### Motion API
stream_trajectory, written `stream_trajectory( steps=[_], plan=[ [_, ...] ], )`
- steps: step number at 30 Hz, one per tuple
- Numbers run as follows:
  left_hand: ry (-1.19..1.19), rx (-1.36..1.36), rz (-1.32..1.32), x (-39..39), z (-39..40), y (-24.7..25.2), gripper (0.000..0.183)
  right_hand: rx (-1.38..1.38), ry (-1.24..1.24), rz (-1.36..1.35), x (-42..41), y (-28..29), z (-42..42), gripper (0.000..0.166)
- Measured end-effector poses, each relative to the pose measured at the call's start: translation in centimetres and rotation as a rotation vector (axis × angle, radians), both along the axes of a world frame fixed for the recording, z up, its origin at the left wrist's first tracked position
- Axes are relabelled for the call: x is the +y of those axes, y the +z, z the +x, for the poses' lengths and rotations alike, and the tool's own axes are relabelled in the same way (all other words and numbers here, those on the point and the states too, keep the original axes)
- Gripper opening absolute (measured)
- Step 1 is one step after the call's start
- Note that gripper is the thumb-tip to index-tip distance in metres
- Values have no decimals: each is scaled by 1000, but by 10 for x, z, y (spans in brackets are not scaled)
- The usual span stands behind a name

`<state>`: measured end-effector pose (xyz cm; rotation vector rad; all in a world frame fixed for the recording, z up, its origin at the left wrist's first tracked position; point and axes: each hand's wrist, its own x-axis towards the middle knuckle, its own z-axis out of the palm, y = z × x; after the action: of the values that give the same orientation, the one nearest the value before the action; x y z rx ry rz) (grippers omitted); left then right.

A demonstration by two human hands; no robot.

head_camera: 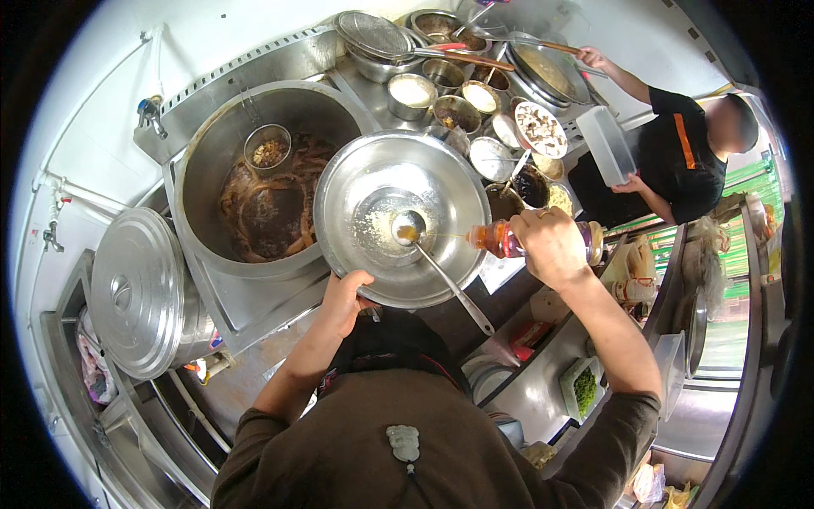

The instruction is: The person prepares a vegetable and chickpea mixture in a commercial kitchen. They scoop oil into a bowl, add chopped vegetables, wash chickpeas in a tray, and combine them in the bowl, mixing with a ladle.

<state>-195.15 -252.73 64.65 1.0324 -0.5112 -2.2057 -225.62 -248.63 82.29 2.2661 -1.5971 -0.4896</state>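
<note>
My left hand (347, 301) grips the near rim of a large steel mixing bowl (400, 172). Pale granules lie scattered over the bowl's bottom. A metal ladle (455, 287) rests in it, its cup holding some amber liquid and its handle leaning over the near right rim. My right hand (552, 247) is closed around a plastic bottle (486, 239) tipped on its side at the bowl's right. A thin yellowish stream runs from the bottle's mouth towards the ladle cup.
A big stockpot (191, 191) of dark broth, with a strainer (268, 147) in it, stands left of the bowl. A lidded pot (137, 292) is farther left. Seasoning containers (412, 95) crowd the back counter. At right, a co-worker (680, 153) holds a plastic container (607, 145) and a long-handled utensil.
</note>
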Motion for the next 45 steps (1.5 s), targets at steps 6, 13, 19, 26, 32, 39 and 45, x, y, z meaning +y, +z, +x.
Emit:
stream_trajectory(
  steps=[6, 13, 19, 26, 32, 39, 45],
  plan=[
    [82, 16, 59, 16, -19, -2, 44, -454, -320, -17, 28, -34, -35, 52],
    [275, 58, 59, 48, -30, 3, 29, -1642, -685, -366, 87, -172, -168, 68],
    [522, 20, 24, 93, -19, -3, 34, -2007, -649, -709, 59, -234, -249, 58],
    [837, -154, 134, 162, -8, 39, 33, -1966, -805, -715, 52, -298, -300, 57],
    [1123, -169, 207, 237, 30, 57, 32, -1667, -937, -757, 65, -283, -262, 80],
    [1419, -51, 199, 343, 116, 21, 16, -1412, -543, -1127, 110, -301, -158, 27],
    [1811, -205, 118, 440, 213, 20, 28, -1734, -159, 402, 115, -189, 210, 30]
  ],
)
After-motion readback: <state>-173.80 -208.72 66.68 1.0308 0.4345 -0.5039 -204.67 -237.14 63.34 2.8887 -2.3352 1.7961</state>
